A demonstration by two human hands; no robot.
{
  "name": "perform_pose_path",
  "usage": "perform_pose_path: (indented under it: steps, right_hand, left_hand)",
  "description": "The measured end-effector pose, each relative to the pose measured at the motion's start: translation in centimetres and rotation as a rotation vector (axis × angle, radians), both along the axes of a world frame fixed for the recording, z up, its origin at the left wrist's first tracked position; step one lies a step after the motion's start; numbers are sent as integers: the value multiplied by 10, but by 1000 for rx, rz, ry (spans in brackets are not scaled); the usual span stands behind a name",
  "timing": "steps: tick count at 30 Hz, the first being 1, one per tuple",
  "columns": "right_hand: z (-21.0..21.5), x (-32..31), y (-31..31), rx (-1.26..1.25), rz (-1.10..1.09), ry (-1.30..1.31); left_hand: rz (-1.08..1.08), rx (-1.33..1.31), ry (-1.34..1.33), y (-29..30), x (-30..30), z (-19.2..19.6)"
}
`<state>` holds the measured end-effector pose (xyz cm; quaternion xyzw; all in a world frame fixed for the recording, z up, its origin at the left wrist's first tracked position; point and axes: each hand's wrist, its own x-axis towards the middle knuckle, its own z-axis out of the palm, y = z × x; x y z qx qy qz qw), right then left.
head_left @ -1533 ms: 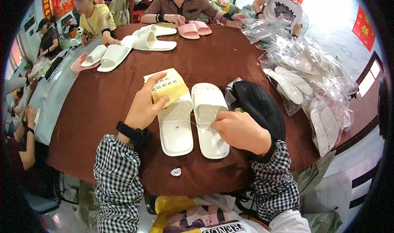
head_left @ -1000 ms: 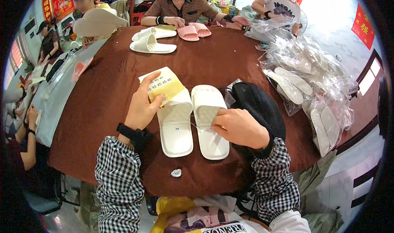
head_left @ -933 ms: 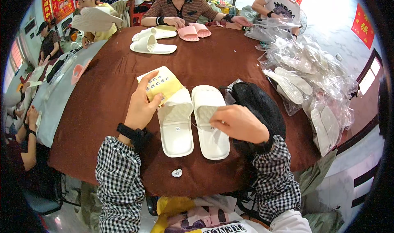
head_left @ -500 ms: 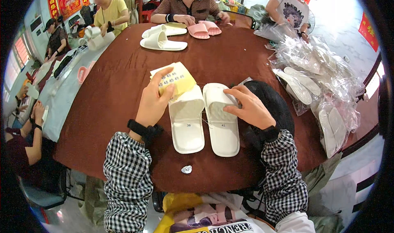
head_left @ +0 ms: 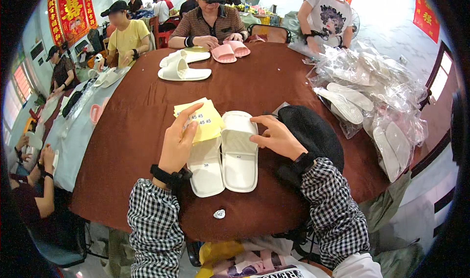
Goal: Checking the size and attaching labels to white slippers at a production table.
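Note:
A pair of white slippers lies side by side on the brown cloth, toes pointing away from me. The left slipper (head_left: 205, 172) is partly covered by yellow sticker sheets (head_left: 208, 123), which my left hand (head_left: 175, 145) pinches between thumb and fingers. At the right edge of the right slipper (head_left: 240, 168), my right hand (head_left: 279, 138) rests its fingertips against the strap, thumb and forefinger apart. Each insole bears a small round label. Nearer to me on the cloth is a small, pale loose sticker (head_left: 219, 214).
A black cap-like mesh thing (head_left: 313, 136) sits beside my right hand. Bagged white slippers (head_left: 367, 87) pile up at the right. Across the brown-covered table (head_left: 132, 145), a person sits behind white slippers (head_left: 183, 72) and pink slippers (head_left: 225, 52). Others work at the left table.
The right slipper now lies against the left one, the gap between them closed. My right hand has shifted from over its strap to its outer edge. The view has tilted up.

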<state>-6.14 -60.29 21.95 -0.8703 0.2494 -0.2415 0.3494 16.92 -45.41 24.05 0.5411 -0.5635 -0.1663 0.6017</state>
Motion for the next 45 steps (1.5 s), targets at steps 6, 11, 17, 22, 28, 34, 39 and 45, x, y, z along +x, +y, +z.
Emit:
perform_pose_path:
  steps: [6,11,17,22,28,34,39,45]
  right_hand:
    - [18,2,15,-102,-75,-189]
    - [20,11,29,305,347,-281]
    - [14,18,40,503,403,-429]
    - [19,13,30,499,199,-538]
    - [21,1,13,744,-44,-857]
    - [17,-4,18,917,47,-620]
    - [11,-1,18,965,43,-542]
    - [18,-2,23,909,43,-554]
  left_hand:
    - [-97,33,-30,7,-11,8]
    - [-298,136,-144,16,-20,17]
    - [-371,161,-296,12,-24,14]
    - [-309,29,-366,11,-34,12]
    - [-265,215,-789,12,-25,-6]
    - [-306,185,-1193,18,-57,-13]
    - [-182,327,-1341,21,-79,-23]
    - [-204,333,-1328,26,-59,-22]
